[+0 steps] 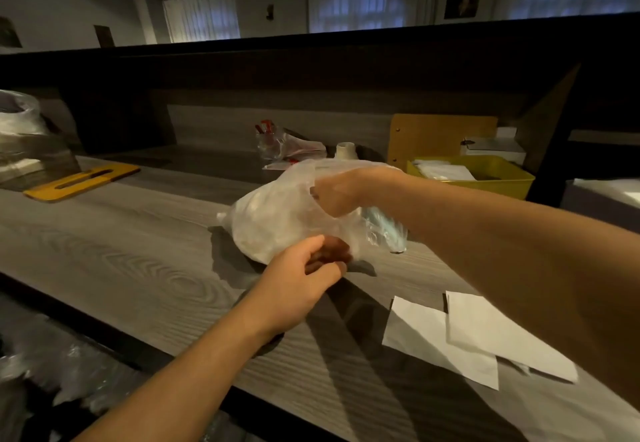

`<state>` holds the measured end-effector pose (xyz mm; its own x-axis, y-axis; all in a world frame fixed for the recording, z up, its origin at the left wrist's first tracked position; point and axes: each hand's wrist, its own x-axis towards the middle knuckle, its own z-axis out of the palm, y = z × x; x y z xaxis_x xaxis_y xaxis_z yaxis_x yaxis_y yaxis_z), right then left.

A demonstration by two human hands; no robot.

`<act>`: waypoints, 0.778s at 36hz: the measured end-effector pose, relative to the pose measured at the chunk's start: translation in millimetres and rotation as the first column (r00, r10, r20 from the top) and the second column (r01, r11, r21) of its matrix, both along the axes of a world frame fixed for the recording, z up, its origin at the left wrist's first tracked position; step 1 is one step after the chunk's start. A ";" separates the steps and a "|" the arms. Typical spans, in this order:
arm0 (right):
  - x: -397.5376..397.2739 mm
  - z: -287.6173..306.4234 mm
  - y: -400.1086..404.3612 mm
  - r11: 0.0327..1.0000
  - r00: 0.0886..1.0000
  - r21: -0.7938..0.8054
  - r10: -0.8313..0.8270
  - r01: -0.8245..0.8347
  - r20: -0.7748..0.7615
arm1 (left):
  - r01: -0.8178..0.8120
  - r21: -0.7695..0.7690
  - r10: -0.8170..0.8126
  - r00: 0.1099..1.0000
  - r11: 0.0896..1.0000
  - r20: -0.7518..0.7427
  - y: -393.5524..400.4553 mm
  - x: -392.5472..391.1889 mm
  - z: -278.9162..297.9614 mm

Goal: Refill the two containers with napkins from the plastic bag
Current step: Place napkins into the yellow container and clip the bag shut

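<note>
Early stage, by the look of it: plastic bag is being opened or held, no napkins out yet that I can confirm. Right hand grips the bag's upper edge, fingers curled round the film; fingertips are hidden behind the plastic. Left hand pinches the bag's lower near edge, fingers bunched together with thumb on top. Bag sits between the two hands, resting on the surface, bulging with a pale soft mass inside, likely the napkins. Film is thin, translucent, crinkly, glossy in spots.

Left to do: pull napkins out, fill both containers. Yellow tray beyond the right hand's fingers, rigid, rectangular, with white sheets inside; could be one container, not sure. Second container not identifiable.

Two flat white paper sheets lie on the near side of the right forearm, overlapping. Flat yellow slotted board far off beyond the left fingers. Surface is grey wood-grain laminate, matte.
</note>
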<state>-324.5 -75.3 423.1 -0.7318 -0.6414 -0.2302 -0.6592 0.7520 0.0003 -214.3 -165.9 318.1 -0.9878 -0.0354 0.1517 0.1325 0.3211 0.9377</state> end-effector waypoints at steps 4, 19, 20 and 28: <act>1.9 -3.4 -0.9 0.997 0.999 0.078 -0.029 0.027 0.029 | -0.004 0.006 0.004 1.000 1.000 0.022 1.2 0.8 -0.8; 2.8 -16.0 -19.4 0.850 0.897 -0.379 -0.212 0.366 0.389 | -0.014 -0.048 0.017 0.998 0.999 0.054 3.0 -4.4 -3.0; 5.1 -16.1 -16.8 0.811 0.866 -0.416 -0.206 0.412 0.456 | -0.023 -0.049 0.025 0.999 0.999 0.049 3.6 -5.2 -2.9; 3.2 -10.9 19.8 0.620 0.809 -0.622 -0.035 0.478 0.587 | -0.110 0.005 0.110 0.993 0.994 0.050 11.3 -10.5 1.0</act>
<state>-321.3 -55.5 412.2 -0.8198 -0.5526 -0.1502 -0.1733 0.4894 -0.8547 -224.8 -154.6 319.1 -0.9841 -0.1452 0.1024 0.0506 0.3237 0.9448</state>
